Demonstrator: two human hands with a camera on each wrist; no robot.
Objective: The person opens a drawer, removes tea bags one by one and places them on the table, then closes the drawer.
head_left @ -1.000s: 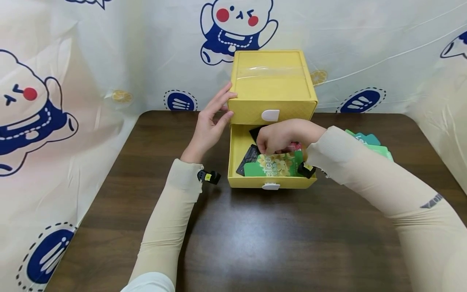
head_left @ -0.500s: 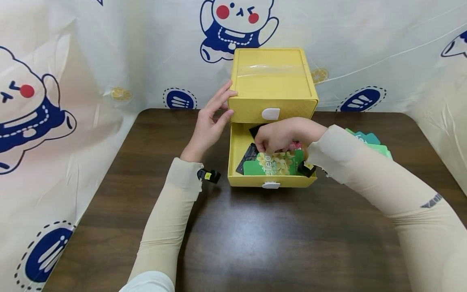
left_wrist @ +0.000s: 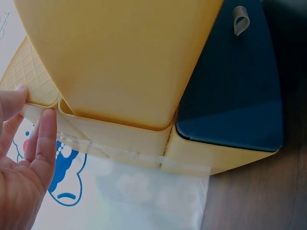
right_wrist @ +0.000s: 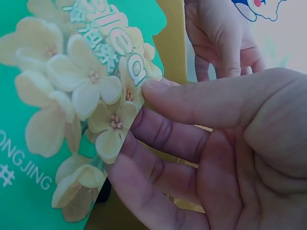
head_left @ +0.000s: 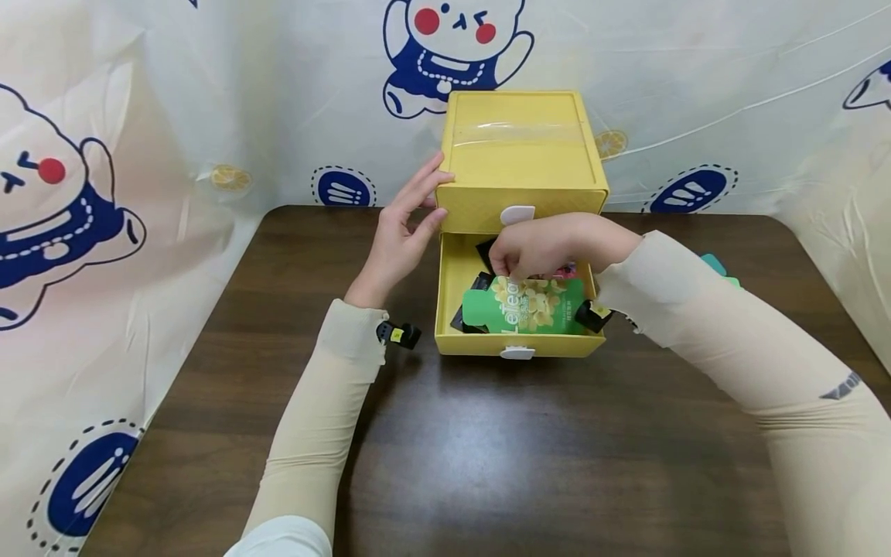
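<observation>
The green packet [head_left: 525,309], printed with pale yellow flowers and white lettering, is in the pulled-out lower drawer [head_left: 480,346], tilted, its printed face turned toward the person. The right hand [head_left: 543,244] pinches its upper edge between thumb and fingers. Black packets [head_left: 477,286] lie behind it, partly hidden, and something pink [head_left: 567,271] shows just beneath the hand. Above the drawer is the yellow box [head_left: 518,151], with clear tape across its top; the left hand [head_left: 398,247] rests against its left side, fingers extended and spread. Teal and green pieces [head_left: 715,264] peek out beyond the right sleeve [head_left: 724,340] on the dark table [head_left: 445,449].
</observation>
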